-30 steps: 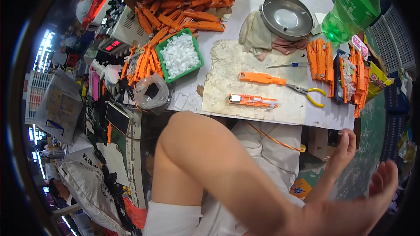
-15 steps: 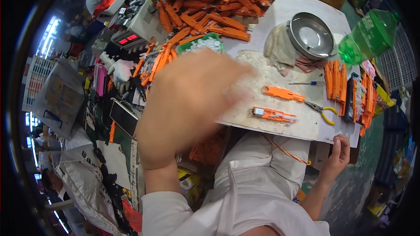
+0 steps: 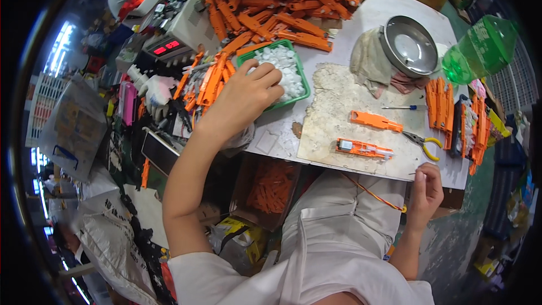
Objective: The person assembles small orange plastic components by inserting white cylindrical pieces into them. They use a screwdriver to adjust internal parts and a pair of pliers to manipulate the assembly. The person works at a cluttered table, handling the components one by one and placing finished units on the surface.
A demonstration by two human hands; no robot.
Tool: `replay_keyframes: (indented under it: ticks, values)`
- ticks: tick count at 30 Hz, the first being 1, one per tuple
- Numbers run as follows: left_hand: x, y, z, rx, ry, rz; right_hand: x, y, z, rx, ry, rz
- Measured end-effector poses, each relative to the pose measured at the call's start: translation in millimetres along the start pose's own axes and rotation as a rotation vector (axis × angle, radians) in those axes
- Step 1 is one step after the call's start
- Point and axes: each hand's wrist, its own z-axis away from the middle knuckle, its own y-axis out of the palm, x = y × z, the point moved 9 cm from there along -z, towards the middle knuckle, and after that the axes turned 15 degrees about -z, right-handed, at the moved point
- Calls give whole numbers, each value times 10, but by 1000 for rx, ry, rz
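Observation:
My left hand, fingers curled, is over the left side of a green tray heaped with small white plastic pieces. Its fingertips are bent down and hidden, so what they pinch does not show. At the table's near right edge, my right hand is closed in a pinch, with a small thin pin-like piece poking from the fingertips. Between the hands, on a worn pale board, lie an orange plastic housing and an open orange housing with white and grey parts inside.
Yellow-handled pliers and a blue-ended screwdriver lie right of the housings. Behind are a metal bowl on a cloth and a green bottle. A box heaped with orange housings stands at the back; stacked housings lie right.
My left hand has swung left and away from me, from a blur over the table to the green tray. My right hand has shifted slightly left and its thin piece now shows.

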Motion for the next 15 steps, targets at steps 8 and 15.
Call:
replay_keyframes:
  ticks: [8, 15]
  values:
    - [-239, -425, 115, -290, -377, 526, -2, 387, 32, 148, 115, -147]
    - [-1620, 309, 125, -240, -690, 2070, 222, 871, -2, 293, 2, -221]
